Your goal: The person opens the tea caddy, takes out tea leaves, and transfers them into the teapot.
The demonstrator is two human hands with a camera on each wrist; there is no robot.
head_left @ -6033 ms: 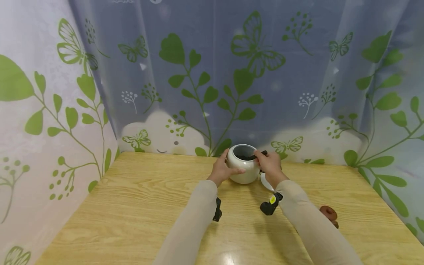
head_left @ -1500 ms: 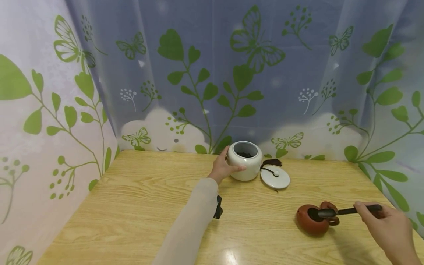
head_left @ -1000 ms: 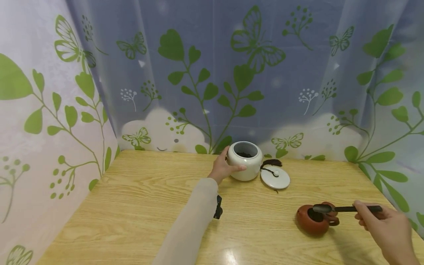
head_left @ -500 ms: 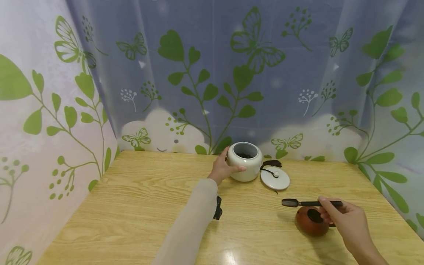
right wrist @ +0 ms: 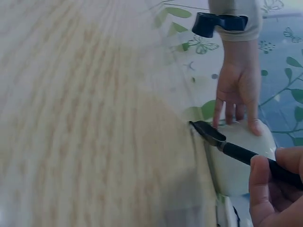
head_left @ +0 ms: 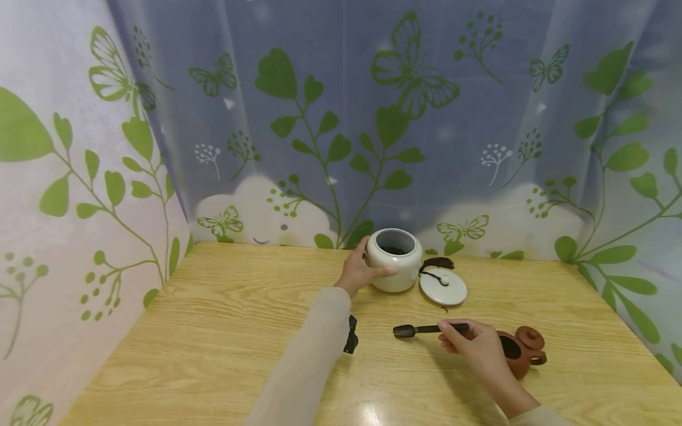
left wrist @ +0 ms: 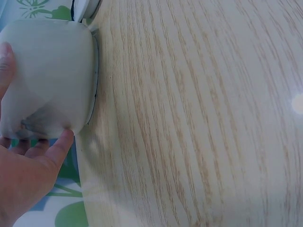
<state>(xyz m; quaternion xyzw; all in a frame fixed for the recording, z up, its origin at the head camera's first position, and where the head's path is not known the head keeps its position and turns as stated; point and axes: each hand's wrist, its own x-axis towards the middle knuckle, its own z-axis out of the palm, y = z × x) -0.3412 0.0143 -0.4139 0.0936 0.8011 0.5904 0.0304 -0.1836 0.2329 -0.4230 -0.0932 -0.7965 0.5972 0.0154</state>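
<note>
At the back of the table a round white jar [head_left: 393, 275] stands without its lid, dark tea leaves [head_left: 393, 250] showing inside. My left hand [head_left: 358, 271] grips its left side, thumb across the front; the left wrist view has fingers curved round the jar [left wrist: 52, 75]. My right hand [head_left: 479, 349] pinches a black tea scoop [head_left: 426, 329] by its handle, held above the table in front of the jar. In the right wrist view the scoop's bowl [right wrist: 208, 131] overlaps the jar. Partly hidden behind my right hand is a reddish-brown clay teapot [head_left: 522, 367], dark inside its opening.
The jar's white lid [head_left: 443, 288], with a dark tassel [head_left: 438, 262], lies on the table right of the jar. A small brown clay lid [head_left: 530, 337] sits by the teapot's handle. A patterned curtain [head_left: 341, 148] hangs behind the wooden table [head_left: 240, 331].
My right hand took the scoop from the jar to the teapot, tipped it over the opening, then moved left away from it. My left hand has stayed on the jar.
</note>
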